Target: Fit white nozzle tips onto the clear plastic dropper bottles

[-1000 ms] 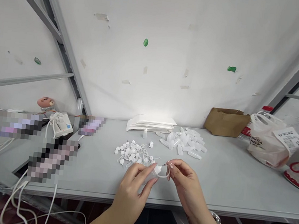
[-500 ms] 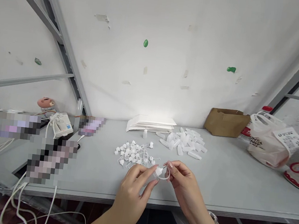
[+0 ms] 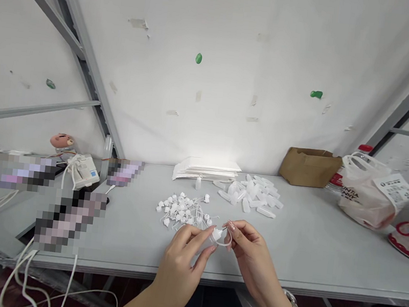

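My left hand (image 3: 182,257) is closed around a small translucent plastic bottle (image 3: 210,243), much of it hidden by the fingers. A white cap (image 3: 217,234) sits at the bottle's right end, with a thin white strap (image 3: 224,245) curving from it. My right hand (image 3: 248,242) pinches the strap's free end close to the cap's tip. Just beyond my left hand lies a pile of white caps with straps (image 3: 179,211). Farther back to the right, loose translucent bottles (image 3: 253,196) are heaped. One small bottle (image 3: 198,183) stands upright between the piles.
White packets (image 3: 206,167) are stacked against the wall. Right of them are a brown cardboard box (image 3: 309,169) and a plastic bag (image 3: 364,199). Phones, a power strip (image 3: 86,172) and white cables (image 3: 28,271) occupy the left side. The grey table's front edge (image 3: 322,288) runs below my hands.
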Action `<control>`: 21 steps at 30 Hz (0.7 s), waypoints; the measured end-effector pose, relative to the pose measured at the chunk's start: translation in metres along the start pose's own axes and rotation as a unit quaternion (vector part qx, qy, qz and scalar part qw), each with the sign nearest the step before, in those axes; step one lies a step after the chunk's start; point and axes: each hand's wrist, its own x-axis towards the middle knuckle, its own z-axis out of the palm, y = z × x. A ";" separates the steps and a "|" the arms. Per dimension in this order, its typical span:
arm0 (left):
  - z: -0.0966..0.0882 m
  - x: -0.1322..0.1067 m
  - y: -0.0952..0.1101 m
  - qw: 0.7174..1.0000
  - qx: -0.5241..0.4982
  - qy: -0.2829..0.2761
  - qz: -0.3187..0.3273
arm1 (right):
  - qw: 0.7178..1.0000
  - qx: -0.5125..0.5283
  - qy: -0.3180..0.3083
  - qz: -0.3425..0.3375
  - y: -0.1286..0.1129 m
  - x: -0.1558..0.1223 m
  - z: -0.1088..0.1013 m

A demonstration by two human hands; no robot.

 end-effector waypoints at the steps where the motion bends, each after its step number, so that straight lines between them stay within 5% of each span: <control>1: 0.000 0.000 0.000 1.000 -0.001 0.001 0.000 | 1.000 -0.001 0.001 0.000 0.000 0.000 0.000; 21: 0.003 -0.005 -0.003 0.999 -0.039 -0.025 -0.011 | 0.989 -0.125 -0.018 -0.081 -0.001 0.006 -0.009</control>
